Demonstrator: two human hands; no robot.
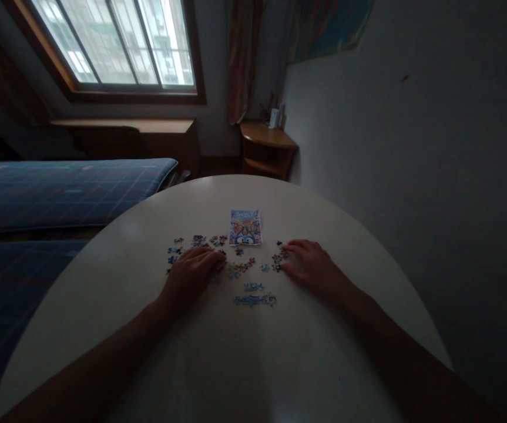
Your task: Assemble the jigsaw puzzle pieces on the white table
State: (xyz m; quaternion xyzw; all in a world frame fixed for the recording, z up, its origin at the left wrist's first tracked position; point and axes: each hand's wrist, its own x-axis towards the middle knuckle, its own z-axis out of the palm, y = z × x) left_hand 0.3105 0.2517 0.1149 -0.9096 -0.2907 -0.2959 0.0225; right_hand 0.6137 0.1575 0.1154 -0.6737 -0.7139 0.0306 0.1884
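Loose jigsaw pieces [200, 241] lie scattered across the middle of a round white table [218, 364]. My left hand [192, 272] rests palm down on the left part of the scatter, fingers together and lying flat, their tips by the pieces in the centre. My right hand [310, 264] lies flat to the right, fingertips touching a small cluster of pieces [276, 258]. A colourful reference picture card [245, 227] sits just beyond the pieces. Two short joined strips of pieces [254, 299] lie between my hands, nearer to me.
A bed with a blue checked cover [59, 188] runs along the left of the table. A grey wall [412, 147] stands close on the right. A wooden corner shelf [266, 147] and a window [116, 41] are at the back.
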